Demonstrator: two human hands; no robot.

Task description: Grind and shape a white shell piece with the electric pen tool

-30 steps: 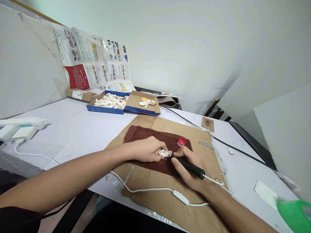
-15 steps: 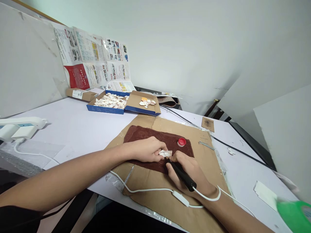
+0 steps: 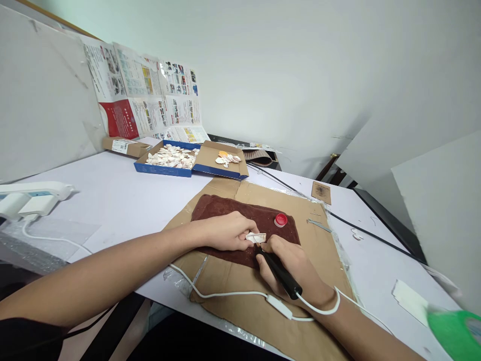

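Note:
My left hand (image 3: 232,231) pinches a small whitish piece (image 3: 256,237), which looks like a shell, over a folded brown cloth (image 3: 225,204). In my right hand (image 3: 291,260) is a black-handled soldering iron (image 3: 280,273) with a white cord. Its thin tip meets the near side of the shell; whether it touches cannot be made out. A small round pot with red inside (image 3: 280,219) stands on the cloth, beyond my right hand. Tweezers (image 3: 319,225) lie on the cardboard (image 3: 263,195) to the right.
A blue box (image 3: 163,169) full of shells stands at the back, with several more on its open lid (image 3: 221,168). The white cord with a switch (image 3: 278,307) crosses the cardboard in front. At left is a power strip (image 3: 45,189); at right, a green tape roll (image 3: 451,331).
My right hand and the soldering iron have shifted very slightly left. My left hand keeps its hold on the shell in the same place.

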